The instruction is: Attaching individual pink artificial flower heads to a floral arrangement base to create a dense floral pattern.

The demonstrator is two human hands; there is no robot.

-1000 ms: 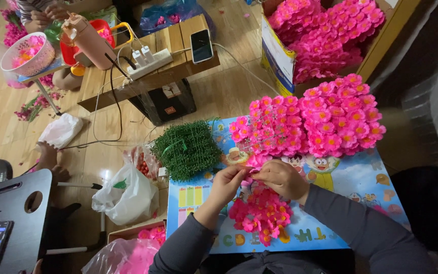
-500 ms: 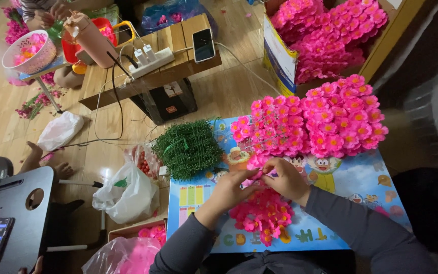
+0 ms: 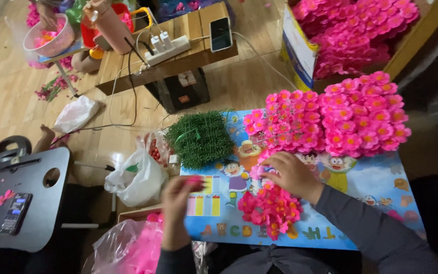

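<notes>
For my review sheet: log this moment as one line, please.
left hand: holds small pink piece, grip shut | right hand: rests on pink flowers | green stems: untouched | surface: cartoon mat

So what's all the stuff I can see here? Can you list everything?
flower bunches: two big, pink, back of the mat
loose flowers: one small pile, pink, near edge of the mat
green stem mat: one, green, mat's left corner
cartoon mat: one, blue, under the flowers
cardboard box: one, full of pink flowers, top right
white bag: one, floor left of the mat
wooden bench: one, brown, carrying a power strip and phone
grey tray table: one, far left
left hand: pinching a pink petal
right hand: resting on the loose flowers
</notes>
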